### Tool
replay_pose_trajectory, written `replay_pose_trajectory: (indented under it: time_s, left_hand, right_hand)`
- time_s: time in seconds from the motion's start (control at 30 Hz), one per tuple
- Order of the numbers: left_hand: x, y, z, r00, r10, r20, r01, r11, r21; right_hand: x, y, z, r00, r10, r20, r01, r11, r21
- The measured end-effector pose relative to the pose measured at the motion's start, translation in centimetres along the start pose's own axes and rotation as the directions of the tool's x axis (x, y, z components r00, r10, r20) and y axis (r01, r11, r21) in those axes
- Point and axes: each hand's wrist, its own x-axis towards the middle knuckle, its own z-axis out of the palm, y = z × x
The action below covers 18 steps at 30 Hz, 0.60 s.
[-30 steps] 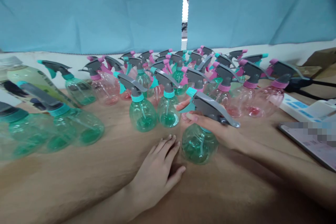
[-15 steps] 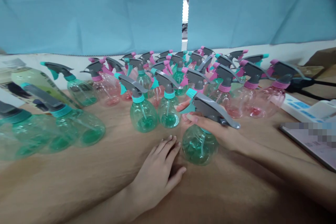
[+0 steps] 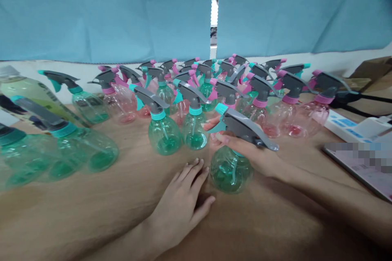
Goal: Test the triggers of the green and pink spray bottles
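Left hand (image 3: 182, 200) is just chilling palm down, fingers stretched forward, thumb poking out sideways. Right hand (image 3: 260, 155) is curled in a grip, thumb on the near side, and I can see that bare forearm (image 3: 324, 191) slanting in from their right.

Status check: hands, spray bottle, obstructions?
Right hand around green spray bottle at its neck, upright. Left hand palm down on table, holding nothing. Other spray bottles crowded behind; forward room looks tight.

Head-worn view, forward and down
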Motion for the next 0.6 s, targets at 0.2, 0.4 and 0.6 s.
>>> replay_pose_trajectory:
  time_s: [0.2,0.4,0.6]
  left_hand:
    - [-0.01,0.1,-0.08,1.0,-0.003,-0.007,0.003,1.0,-0.018]
    - [-0.21,0.06,-0.07,1.0,-0.008,-0.025,0.007,0.999,-0.031]
    - [-0.24,0.05,-0.01,1.0,-0.007,-0.027,0.006,1.0,-0.03]
  right_hand:
    - [0.03,-0.26,-0.05,0.999,-0.024,-0.034,0.023,0.999,-0.029]
    - [0.09,-0.63,0.1,0.999,-0.03,-0.036,0.028,0.999,-0.042]
    - [0.12,-0.32,-0.12,0.999,-0.029,-0.032,0.025,0.993,-0.117]
